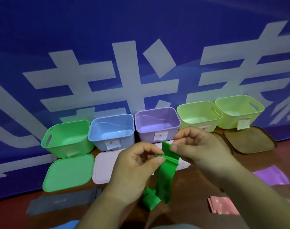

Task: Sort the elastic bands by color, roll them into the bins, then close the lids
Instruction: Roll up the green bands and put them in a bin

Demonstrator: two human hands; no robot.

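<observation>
Blue banner wall (pixel 141 30) closed off the far edge of the table (pixel 286 156), tight behind the bins (pixel 157 123), leaving you most room on the near side. The green bin (pixel 66 138) stood open at the far left. Your left hand (pixel 134 164) and right hand (pixel 198 146) each pinched the green band (pixel 165 176) above mid-table; its loose tail could likely unroll or catch a lid (pixel 68 172).

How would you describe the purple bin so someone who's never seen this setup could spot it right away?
Below the blue banner with big white characters stands a row of five open bins. The purple bin is the middle one, between a light blue bin and a yellow-green bin. It is the row's only purple one, with a white label on its front.
</observation>
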